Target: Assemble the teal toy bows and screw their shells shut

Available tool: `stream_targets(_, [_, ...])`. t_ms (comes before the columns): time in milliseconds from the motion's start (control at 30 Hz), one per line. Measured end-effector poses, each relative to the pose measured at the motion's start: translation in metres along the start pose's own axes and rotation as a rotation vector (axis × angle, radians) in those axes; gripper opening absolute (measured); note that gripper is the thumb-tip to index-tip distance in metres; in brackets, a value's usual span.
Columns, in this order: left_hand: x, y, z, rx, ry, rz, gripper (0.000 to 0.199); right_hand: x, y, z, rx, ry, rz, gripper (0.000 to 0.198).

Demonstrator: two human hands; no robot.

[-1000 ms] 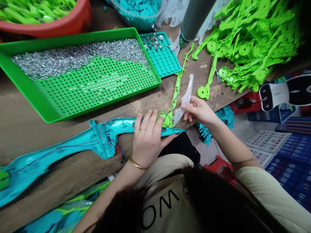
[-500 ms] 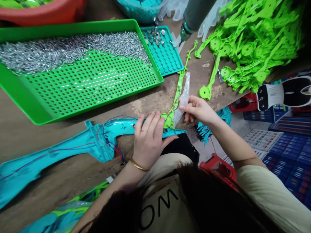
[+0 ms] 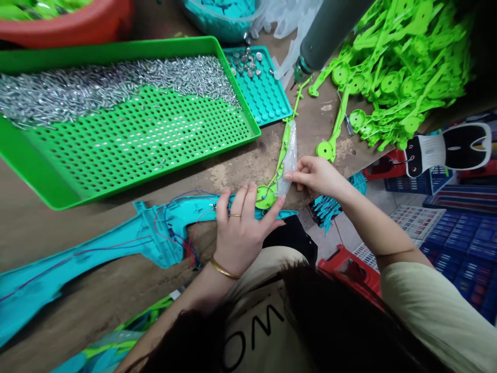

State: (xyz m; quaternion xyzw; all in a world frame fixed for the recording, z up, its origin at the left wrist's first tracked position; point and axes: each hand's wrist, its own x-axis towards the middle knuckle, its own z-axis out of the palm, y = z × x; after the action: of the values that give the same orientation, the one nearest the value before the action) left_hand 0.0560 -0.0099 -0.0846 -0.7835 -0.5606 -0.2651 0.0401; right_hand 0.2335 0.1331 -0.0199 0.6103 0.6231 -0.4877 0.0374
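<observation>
A long turquoise plastic half-shell (image 3: 163,228), shaped like a toy gun body with red and blue wires inside, lies on the table. My left hand (image 3: 243,223) is closed over its narrow right end, fingertips across the far edge. The thumb reaches to the lower end of a clear plastic piece (image 3: 288,155). Between thumb and fingertips of my right hand (image 3: 310,173), the clear piece is pinched along its right edge. It lies along a slim lime-green arm (image 3: 284,147) with thin wires. That arm's round end (image 3: 265,197) rests on the shell beside my left fingers.
A green perforated tray (image 3: 155,176) of screws stands at left, beside a turquoise tray (image 3: 264,98) with small metal discs. An electric screwdriver (image 3: 318,46) hangs above the far side. Lime-green parts (image 3: 411,77) are heaped at right; a red stool (image 3: 351,267) stands below the table.
My right hand has shifted the clear piece left, closer over the lime-green arm. My left thumb has risen to the clear piece's lower end. The screwdriver appears lower in view.
</observation>
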Motion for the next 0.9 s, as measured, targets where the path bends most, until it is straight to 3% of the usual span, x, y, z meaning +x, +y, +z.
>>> stream_targets(100, [0.0, -0.001, 0.0, -0.015, -0.008, 0.002, 0.064, 0.01, -0.002, -0.01, -0.15, 0.144, -0.084, 0.036])
stream_targets(233, [0.0, -0.002, 0.0, -0.036, -0.019, 0.0, 0.064, 0.041, -0.008, -0.028, -0.103, 0.336, -0.162, 0.014])
stream_targets(433, [-0.002, -0.003, 0.001, -0.065, -0.025, -0.015, 0.064, 0.074, -0.015, -0.034, 0.073, 0.243, -0.185, 0.01])
stream_targets(567, [-0.002, -0.004, 0.0, -0.092, -0.041, -0.026, 0.064, 0.071, -0.014, -0.038, 0.154, 0.217, -0.233, 0.012])
stream_targets(733, [-0.001, -0.003, -0.001, -0.122, -0.059, -0.034, 0.06, 0.061, -0.004, -0.04, 0.114, 0.189, -0.167, 0.012])
stream_targets(900, [0.006, -0.001, -0.003, -0.084, -0.092, -0.02, 0.053, 0.05, 0.002, -0.041, -0.094, 0.364, -0.284, 0.006])
